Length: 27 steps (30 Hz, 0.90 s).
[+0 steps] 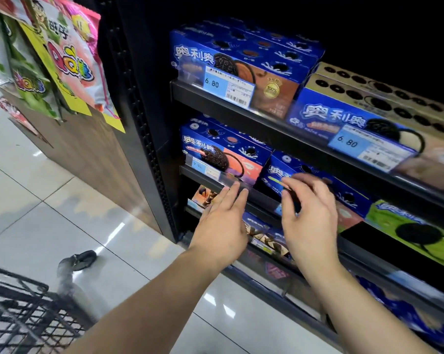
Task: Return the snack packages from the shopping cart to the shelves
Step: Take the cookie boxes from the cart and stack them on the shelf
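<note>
left hand [222, 226] on shelf edge [260, 195] | right hand [310, 215] at cookie box [346, 191]

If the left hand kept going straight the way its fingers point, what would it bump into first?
Likely the front rail of the middle shelf; the left hand has its fingertips right at it. Behind stands a blue cookie box.

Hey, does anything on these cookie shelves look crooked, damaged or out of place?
Nothing plainly stands out. The blue cookie boxes sit in rows facing front, none crushed or tipped. The left hand touches the shelf rail, and the right hand partly hides the middle-shelf box, so how that one sits cannot be judged.
</note>
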{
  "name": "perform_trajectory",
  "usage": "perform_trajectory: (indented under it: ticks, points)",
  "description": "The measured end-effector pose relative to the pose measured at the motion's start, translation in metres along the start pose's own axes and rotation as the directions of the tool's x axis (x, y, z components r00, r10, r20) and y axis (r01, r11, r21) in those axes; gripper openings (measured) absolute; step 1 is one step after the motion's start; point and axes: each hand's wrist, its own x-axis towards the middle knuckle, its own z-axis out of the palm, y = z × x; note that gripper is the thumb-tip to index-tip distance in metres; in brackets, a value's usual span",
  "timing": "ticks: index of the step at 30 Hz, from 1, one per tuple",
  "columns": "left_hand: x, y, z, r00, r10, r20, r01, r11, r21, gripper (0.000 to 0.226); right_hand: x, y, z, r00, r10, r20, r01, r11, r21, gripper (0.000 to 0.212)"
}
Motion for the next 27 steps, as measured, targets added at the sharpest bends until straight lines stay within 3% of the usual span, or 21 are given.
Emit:
perform_trajectory:
  ticks: [4, 7, 9, 13, 21, 27]
  points:
    - [-0.007, 0.023, 0.024, 0.999, 0.038, 0.036, -0.038, 0.999, 0.01, 0.072, -0.019, 0.052, -0.036, 0.956, 0.253, -0.15, -0.253, 0.967, 0.022, 0.033]
    - [-0.013, 0.038, 0.04, 0.997, 0.065, 0.052, -0.067, 0.997, 0.049, 0.072, -0.026, 0.083, -0.056, 0.9, 0.421, -0.117, -0.418, 0.907, 0.047, 0.049]
    - [-0.014, 0.046, 0.046, 0.995, 0.083, 0.055, -0.087, 0.993, 0.079, 0.071, -0.021, 0.098, -0.059, 0.881, 0.473, -0.021, -0.47, 0.878, 0.09, 0.067]
    - [-0.014, 0.058, 0.052, 0.994, 0.096, 0.043, -0.101, 0.987, 0.126, 0.069, -0.001, 0.126, -0.048, 0.89, 0.427, 0.163, -0.456, 0.855, 0.25, 0.077]
    - [-0.024, 0.069, 0.058, 0.999, 0.044, -0.008, -0.043, 0.993, 0.11, 0.065, -0.003, 0.156, -0.052, 0.907, 0.405, 0.112, -0.421, 0.872, 0.252, 0.062]
    - [-0.037, 0.074, 0.066, 1.0, -0.007, 0.001, 0.007, 0.994, 0.108, 0.063, -0.006, 0.156, -0.056, 0.905, 0.385, 0.178, -0.419, 0.876, 0.237, 0.057]
